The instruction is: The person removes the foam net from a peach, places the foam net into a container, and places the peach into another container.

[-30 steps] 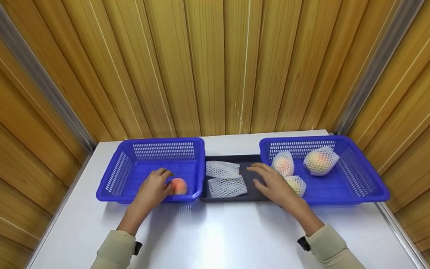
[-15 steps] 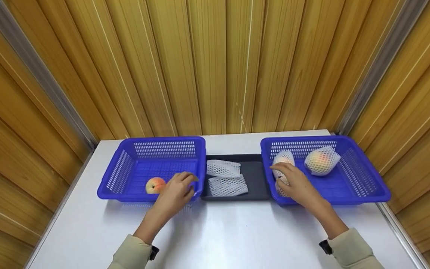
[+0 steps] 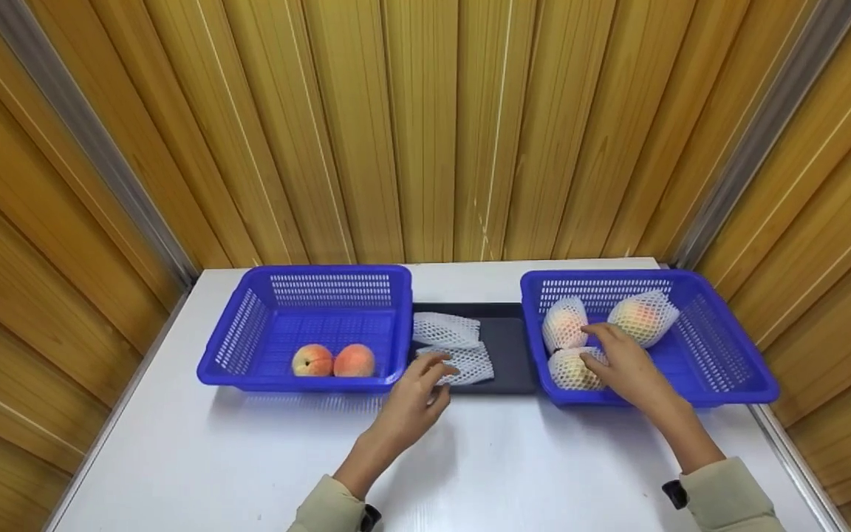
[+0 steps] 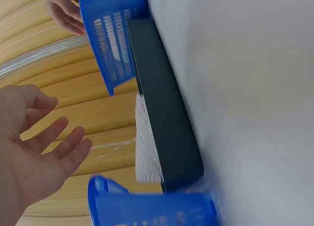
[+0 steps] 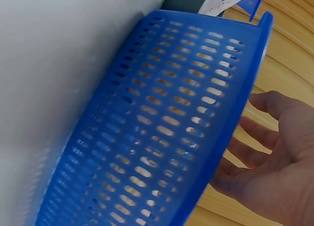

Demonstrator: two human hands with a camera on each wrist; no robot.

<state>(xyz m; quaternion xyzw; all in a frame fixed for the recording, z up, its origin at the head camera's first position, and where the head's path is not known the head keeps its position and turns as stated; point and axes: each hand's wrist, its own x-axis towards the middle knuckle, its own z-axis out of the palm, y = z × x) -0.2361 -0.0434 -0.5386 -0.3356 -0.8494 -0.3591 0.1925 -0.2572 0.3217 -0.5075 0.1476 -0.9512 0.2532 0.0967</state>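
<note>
My left hand (image 3: 414,403) hovers over the front of the black tray (image 3: 510,355), its fingers loosely bent and nothing in them. Just under its fingertips lies a white foam net sleeve (image 3: 473,363), with a second net sleeve (image 3: 446,330) behind it. My right hand (image 3: 629,369) reaches over the front of the right blue basket (image 3: 699,384), fingers relaxed, right by two peaches in foam nets: a front one (image 3: 572,369) and a rear one (image 3: 564,321). In the right wrist view that hand (image 5: 279,162) is beside the basket rim, holding nothing visible.
A third netted peach (image 3: 643,318) lies farther back in the right basket. Two bare peaches, one yellowish-red (image 3: 312,360) and one redder (image 3: 354,360), sit at the front of the left blue basket (image 3: 248,377). Wood-patterned walls (image 3: 411,148) enclose the white table (image 3: 514,465).
My left hand has moved right, out of the left basket to the tray, uncovering both bare peaches. My right hand has moved right, from above the tray to the netted peaches.
</note>
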